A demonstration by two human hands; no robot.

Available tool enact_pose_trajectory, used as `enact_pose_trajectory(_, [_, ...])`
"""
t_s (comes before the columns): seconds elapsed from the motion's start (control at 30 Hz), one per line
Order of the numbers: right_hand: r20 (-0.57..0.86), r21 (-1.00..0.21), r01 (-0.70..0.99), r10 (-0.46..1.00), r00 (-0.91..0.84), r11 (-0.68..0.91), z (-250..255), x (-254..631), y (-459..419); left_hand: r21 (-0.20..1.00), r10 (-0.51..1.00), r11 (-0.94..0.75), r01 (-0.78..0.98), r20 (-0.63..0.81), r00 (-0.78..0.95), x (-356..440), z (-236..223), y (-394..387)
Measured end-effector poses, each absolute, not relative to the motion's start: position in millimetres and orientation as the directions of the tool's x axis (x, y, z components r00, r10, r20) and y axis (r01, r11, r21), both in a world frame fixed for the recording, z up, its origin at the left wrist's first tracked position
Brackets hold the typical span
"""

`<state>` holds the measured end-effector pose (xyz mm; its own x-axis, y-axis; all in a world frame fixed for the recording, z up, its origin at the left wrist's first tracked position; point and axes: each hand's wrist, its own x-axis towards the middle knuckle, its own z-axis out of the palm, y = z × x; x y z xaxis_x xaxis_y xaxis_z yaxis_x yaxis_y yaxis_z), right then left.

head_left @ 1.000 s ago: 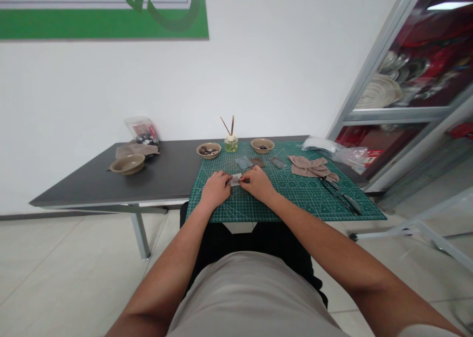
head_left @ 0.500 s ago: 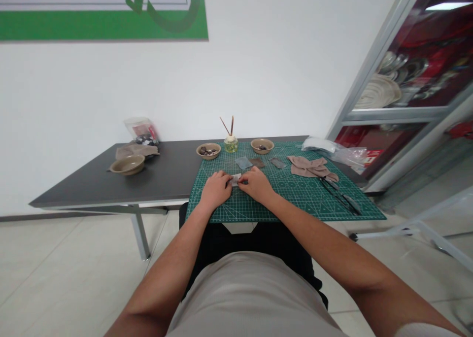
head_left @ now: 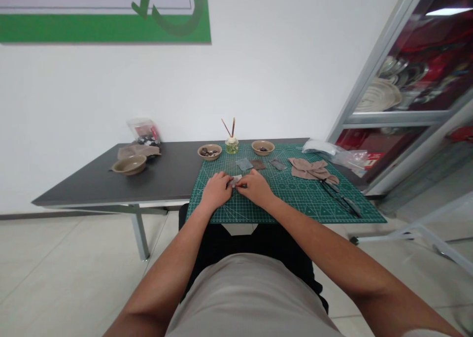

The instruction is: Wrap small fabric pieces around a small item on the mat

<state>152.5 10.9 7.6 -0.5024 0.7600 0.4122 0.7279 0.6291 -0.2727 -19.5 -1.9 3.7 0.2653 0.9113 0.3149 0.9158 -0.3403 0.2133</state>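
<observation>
A white wall point(head_left: 266, 81) backs your dark table point(head_left: 170, 172); at its green mat point(head_left: 295, 191), your left hand point(head_left: 217, 190) and right hand point(head_left: 256, 187) pinch a small pale piece point(head_left: 237, 178) between them, hands closer together than a second ago.

The person wears a plain greyish-beige top point(head_left: 251, 297) with a short pale sleeve point(head_left: 421, 333) showing. The trousers point(head_left: 291, 248) are black.

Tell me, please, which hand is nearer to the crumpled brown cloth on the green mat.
Right. The right hand is left of the cloth, with part of the mat between them; the left hand is farther left.
</observation>
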Motion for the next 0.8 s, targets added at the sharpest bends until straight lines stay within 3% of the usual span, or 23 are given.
enact_pose_trajectory(0.8, [0.350, -0.222, 0.836, 0.841, -0.413, 0.503, 8.5, 145.7, 38.6, 0.252, 0.916, -0.336, 0.908, 0.312, 0.252, -21.5, 0.9, 0.8])
